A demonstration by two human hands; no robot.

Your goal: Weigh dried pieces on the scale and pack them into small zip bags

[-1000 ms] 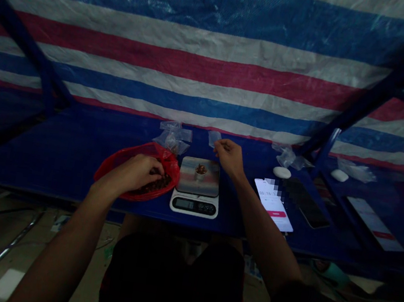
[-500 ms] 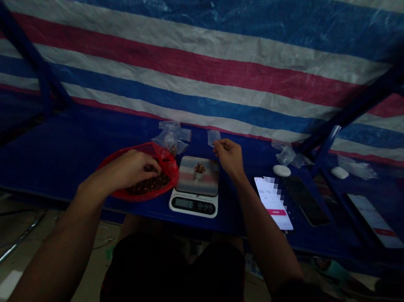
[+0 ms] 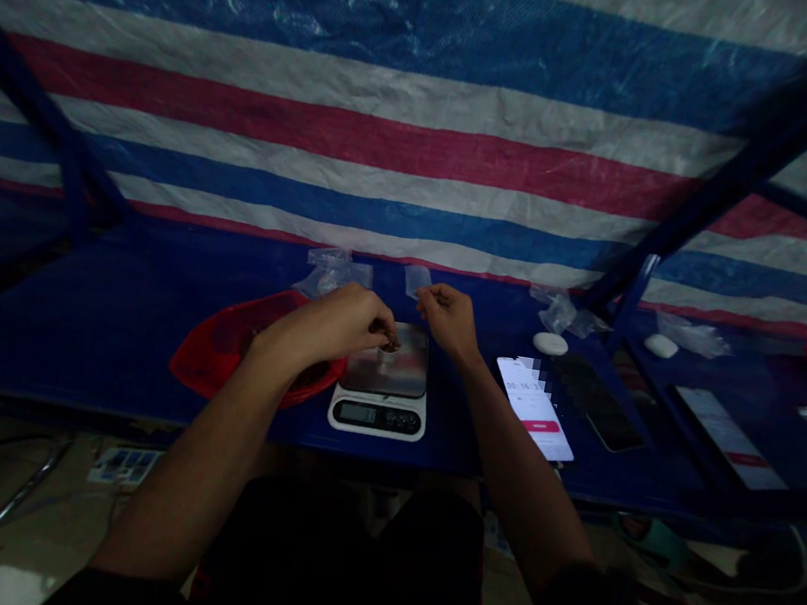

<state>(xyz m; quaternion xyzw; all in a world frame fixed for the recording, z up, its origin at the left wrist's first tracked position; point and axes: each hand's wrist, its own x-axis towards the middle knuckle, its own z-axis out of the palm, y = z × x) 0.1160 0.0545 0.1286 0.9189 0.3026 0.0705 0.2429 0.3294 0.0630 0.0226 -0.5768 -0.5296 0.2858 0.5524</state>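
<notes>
My left hand (image 3: 335, 325) reaches over the kitchen scale (image 3: 375, 418), its fingers pinched together at the top of a small white cup (image 3: 387, 357). Brown pieces (image 3: 391, 344) are heaped in that cup, partly covered by my fingertips; what the fingers pinch is too small to make out. Under my left forearm lies an open red plastic bag (image 3: 203, 353), with dark brown bits inside mostly hidden. Beyond the scale's right corner, my right hand (image 3: 450, 320) is closed on the edge of a small clear plastic bag (image 3: 416, 280).
Crumpled clear bags (image 3: 336, 272) lie behind the red bag. To the right are a lit phone (image 3: 535, 413) showing a timer, a dark phone (image 3: 604, 408), a white case (image 3: 550, 344) and another phone (image 3: 728, 440). A striped tarp (image 3: 427, 144) hangs behind the blue table (image 3: 71, 293).
My left hand has moved right, out of the red bag and over to the cup on the scale. My right hand keeps hold of the clear bag. The view has shifted slightly.
</notes>
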